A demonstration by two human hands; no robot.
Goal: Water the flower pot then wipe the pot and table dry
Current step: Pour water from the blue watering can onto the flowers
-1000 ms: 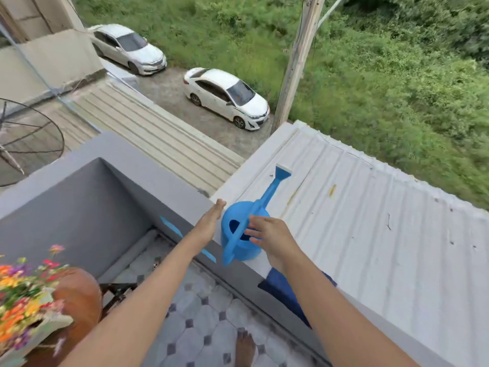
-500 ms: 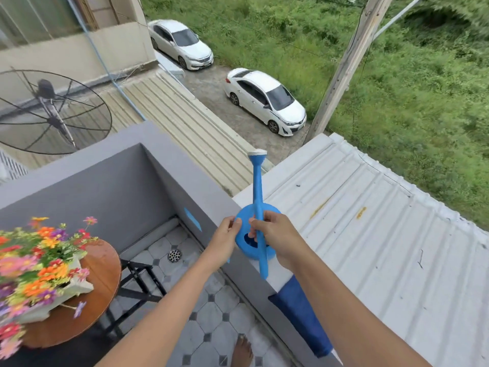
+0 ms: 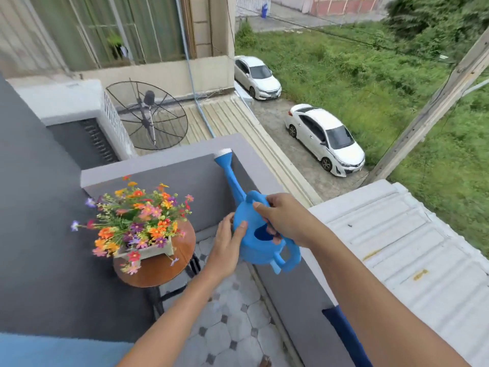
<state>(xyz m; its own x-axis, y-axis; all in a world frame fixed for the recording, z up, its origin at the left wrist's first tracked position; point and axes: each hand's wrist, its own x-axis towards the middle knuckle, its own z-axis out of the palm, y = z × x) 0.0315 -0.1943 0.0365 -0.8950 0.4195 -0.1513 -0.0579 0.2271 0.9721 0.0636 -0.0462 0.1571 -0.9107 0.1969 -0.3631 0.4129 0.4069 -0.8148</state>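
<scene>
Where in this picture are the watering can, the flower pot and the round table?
watering can (image 3: 251, 242): head view, on the blue body beside the filling hole.
flower pot (image 3: 148, 251): head view, on the pale front wall below the flowers.
round table (image 3: 158, 271): head view, on the bare brown top near its front edge.

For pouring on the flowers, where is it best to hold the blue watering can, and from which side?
Probably by the handle loop at the back of the watering can, coming from the near right side, opposite the spout. The spout points away toward the flower pot, so a rear grip lets the can tip forward. The left hand can steady the body.
</scene>
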